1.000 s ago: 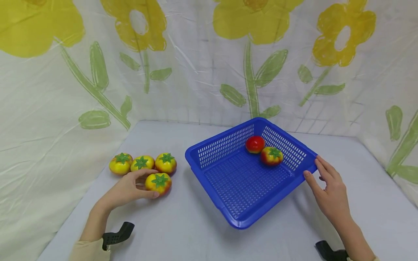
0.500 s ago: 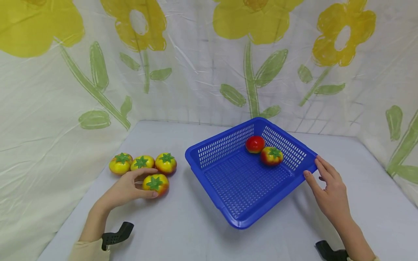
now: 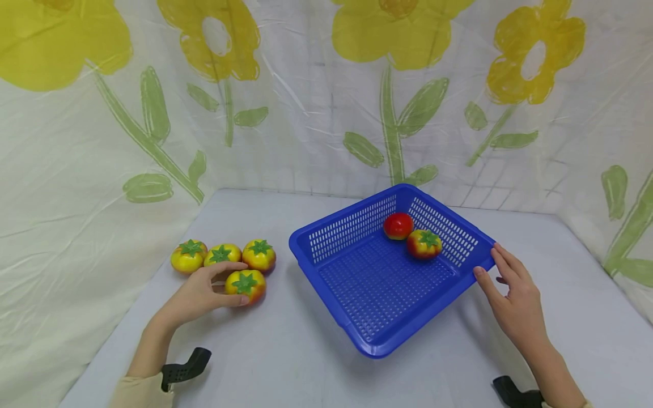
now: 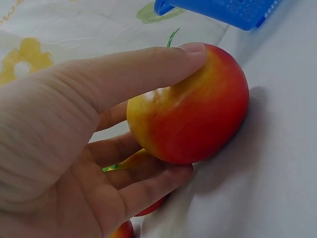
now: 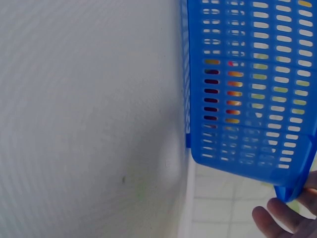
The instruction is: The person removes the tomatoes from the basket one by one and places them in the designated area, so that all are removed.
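My left hand (image 3: 196, 297) holds a yellow-and-red tomato-like fruit (image 3: 246, 285) between thumb and fingers, in front of a row of three similar fruits (image 3: 259, 255). The left wrist view shows the thumb across the top of the fruit (image 4: 198, 114) and the fingers beneath it. On the right, my right hand (image 3: 517, 303) touches the rim at the right corner of a blue basket (image 3: 377, 277), its thumb and fingertips at the edge. Inside the basket lie a red fruit (image 3: 398, 226) and a yellow-and-red one (image 3: 424, 244) with a green leafy top.
The white table (image 3: 326, 385) runs back to a hanging sheet (image 3: 306, 113) painted with yellow flowers. A black wrist device (image 3: 186, 365) sits on the left wrist and another (image 3: 515, 394) on the right.
The fruit in my left hand has shifted slightly left and then a little back to the right. The right hand and the basket have stayed where they were.
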A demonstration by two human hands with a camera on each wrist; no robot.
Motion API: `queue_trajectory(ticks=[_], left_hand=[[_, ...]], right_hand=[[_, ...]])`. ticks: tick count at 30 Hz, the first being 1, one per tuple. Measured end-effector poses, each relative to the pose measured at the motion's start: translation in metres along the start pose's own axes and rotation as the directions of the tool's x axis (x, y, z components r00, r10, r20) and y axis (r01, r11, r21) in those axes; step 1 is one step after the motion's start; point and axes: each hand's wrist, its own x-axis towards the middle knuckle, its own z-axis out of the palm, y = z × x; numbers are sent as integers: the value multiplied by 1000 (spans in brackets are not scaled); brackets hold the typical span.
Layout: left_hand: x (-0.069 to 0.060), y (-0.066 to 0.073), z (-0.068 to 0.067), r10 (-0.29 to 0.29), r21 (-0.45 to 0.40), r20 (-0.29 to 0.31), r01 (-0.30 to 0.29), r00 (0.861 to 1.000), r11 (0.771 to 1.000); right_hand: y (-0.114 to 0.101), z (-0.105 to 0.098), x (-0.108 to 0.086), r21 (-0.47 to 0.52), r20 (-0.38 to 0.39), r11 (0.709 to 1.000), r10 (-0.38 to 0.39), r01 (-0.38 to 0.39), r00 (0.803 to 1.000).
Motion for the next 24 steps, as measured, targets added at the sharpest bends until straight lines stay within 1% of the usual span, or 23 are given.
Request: queue_trajectory(ticks=[10,14,19,24], left_hand=[[-1,2,-1,6,-40,6,-5,1000,999],[-1,3,-2,28,-34,-4,-28,1000,999],[-1,3,-2,68,-52,-11,-68,998,996],[-2,4,-3,77,-75,-21,-78,997,994]], right_hand=[[0,0,0,-14,-11,1000,5,-5,1000],[0,1,0,-22,-13,1000,7,-7,1000],[0,1,-1,-23,-15,1000,4,-4,1000],[0,0,-1,-21,-16,1000,4,-5,1000]])
